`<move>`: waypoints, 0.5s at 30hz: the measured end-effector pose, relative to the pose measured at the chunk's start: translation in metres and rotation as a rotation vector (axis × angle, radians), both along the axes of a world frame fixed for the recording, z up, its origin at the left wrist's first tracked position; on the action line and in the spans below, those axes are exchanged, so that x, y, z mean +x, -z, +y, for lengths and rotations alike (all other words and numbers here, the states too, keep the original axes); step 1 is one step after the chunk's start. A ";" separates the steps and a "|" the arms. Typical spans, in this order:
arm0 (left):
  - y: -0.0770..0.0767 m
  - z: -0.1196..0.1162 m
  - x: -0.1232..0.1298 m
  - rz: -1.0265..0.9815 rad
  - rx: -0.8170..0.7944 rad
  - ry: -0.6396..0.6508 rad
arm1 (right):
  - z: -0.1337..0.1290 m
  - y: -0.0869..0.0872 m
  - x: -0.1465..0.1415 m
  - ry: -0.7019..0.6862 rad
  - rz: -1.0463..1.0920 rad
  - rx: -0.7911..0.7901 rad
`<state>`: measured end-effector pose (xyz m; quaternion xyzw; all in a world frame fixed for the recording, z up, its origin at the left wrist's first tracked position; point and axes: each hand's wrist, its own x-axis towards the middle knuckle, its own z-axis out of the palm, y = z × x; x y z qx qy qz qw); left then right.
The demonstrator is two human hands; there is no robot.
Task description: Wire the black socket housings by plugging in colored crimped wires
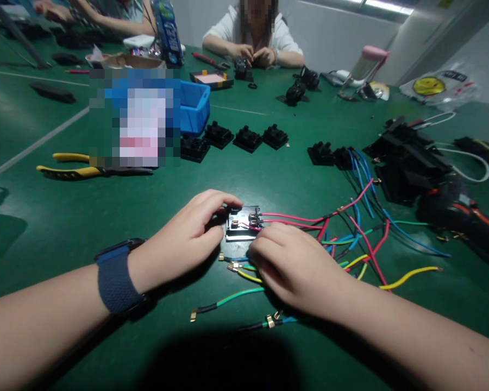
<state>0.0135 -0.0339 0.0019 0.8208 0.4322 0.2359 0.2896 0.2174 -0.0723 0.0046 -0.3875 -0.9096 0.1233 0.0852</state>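
Observation:
My left hand [187, 233] grips the left side of a small black plastic socket housing [241, 234], its thumb and fingers round the edge. Brass terminals show in the housing, and red wires [289, 219] run from it to the right. Close against its right side, my right hand [297, 266] is closed, with one red wire running in under its fingers; the fingertips are partly hidden. Below the housing lie yellow wires [248, 276] and a green wire [236, 296] with brass terminal ends. More wires pass beneath my right hand.
Several black housings [248, 139] stand beyond my hands, near a blue bin [195, 108]. Yellow-handled pliers [93, 172] lie left. At right are loose blue wires [407, 239] and a black-and-orange tool [460, 217]. A person [255, 38] handles a black part across the table.

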 end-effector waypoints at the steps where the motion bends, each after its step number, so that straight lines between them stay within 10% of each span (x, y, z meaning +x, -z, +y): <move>1: 0.000 0.000 0.000 -0.005 0.000 0.001 | 0.000 0.000 0.000 0.002 -0.008 0.021; 15: -0.001 -0.001 -0.003 -0.052 0.042 0.002 | -0.001 0.001 0.007 -0.041 0.185 0.165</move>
